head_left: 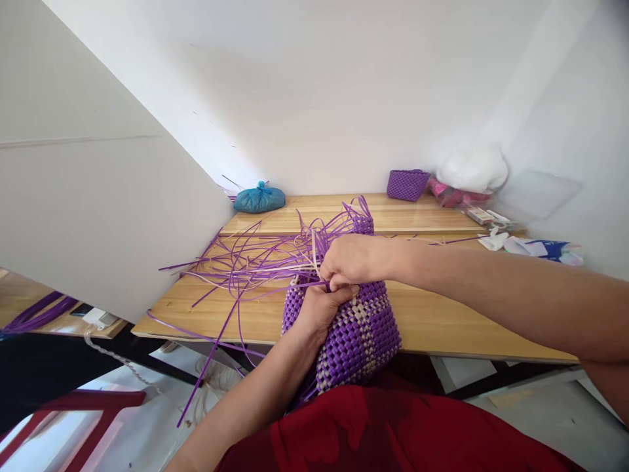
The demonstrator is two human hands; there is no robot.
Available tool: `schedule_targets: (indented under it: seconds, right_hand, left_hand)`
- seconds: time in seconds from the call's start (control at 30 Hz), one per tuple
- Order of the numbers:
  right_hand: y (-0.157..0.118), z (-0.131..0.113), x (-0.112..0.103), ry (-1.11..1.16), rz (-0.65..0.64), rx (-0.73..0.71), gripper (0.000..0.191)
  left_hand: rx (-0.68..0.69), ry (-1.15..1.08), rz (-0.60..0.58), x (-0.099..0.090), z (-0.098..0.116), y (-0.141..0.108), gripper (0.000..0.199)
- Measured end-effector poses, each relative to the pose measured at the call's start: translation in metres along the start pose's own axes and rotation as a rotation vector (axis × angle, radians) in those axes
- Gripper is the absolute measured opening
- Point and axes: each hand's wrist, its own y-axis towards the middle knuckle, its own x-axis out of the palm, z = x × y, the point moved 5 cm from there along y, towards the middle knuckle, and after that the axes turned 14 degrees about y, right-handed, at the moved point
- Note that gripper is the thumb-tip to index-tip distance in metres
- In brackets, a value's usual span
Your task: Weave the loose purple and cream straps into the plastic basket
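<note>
A woven purple and cream basket [361,334] leans against my lap at the table's front edge. Long loose purple and cream strips [250,252] fan out from its upper edge to the left across the table. My left hand [324,305] is closed on the basket's upper edge, thumb pointing right along the weave. Just above it, my right hand [346,259] is closed in a pinch at the base of the strips, with a purple strip running left from the fingers. The fingertips of both hands are partly hidden.
At the back of the wooden table [472,321] sit a tied blue plastic bag [260,198] and a small purple woven basket [407,185]. A white bag [472,169] and scraps of paper [525,246] lie at the right. A slanted panel [98,170] bounds the left side; a red stool [98,406] stands below.
</note>
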Motion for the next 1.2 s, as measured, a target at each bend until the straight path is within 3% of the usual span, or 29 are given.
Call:
schedule_targets:
  seconds: [0.2, 0.33, 0.57, 0.77, 0.9, 1.0, 1.1, 1.2]
  right_hand:
    - [0.007, 0.006, 0.017, 0.076, 0.017, -0.112, 0.013]
    - [0.009, 0.009, 0.015, 0.161, 0.046, -0.177, 0.013]
    - [0.015, 0.015, 0.020, 0.236, 0.021, -0.189, 0.016]
    - [0.007, 0.006, 0.012, 0.161, 0.126, -0.191, 0.021]
    - [-0.017, 0.005, 0.003, 0.198, 0.343, -0.144, 0.027]
    - [-0.051, 0.010, 0.001, 0.088, 0.528, 0.008, 0.026]
    - [-0.080, 0.018, 0.007, -0.010, 0.573, 0.180, 0.018]
    - [-0.096, 0.018, 0.015, -0.042, 0.608, 0.229, 0.015]
  left_hand:
    - [-0.032, -0.021, -0.026, -0.004, -0.006, -0.005, 0.034]
    - [-0.090, -0.082, -0.062, -0.006, -0.008, -0.007, 0.030]
    - [-0.108, -0.176, -0.030, -0.008, -0.015, -0.007, 0.029]
    - [-0.145, -0.172, -0.001, -0.006, -0.016, -0.005, 0.033]
    - [-0.222, -0.189, -0.060, -0.001, -0.014, -0.008, 0.030]
    - [-0.235, -0.185, -0.075, -0.001, -0.013, -0.011, 0.029]
    - [-0.237, -0.178, -0.071, -0.002, -0.013, -0.013, 0.026]
    - [-0.211, -0.155, -0.080, -0.001, -0.012, -0.014, 0.025]
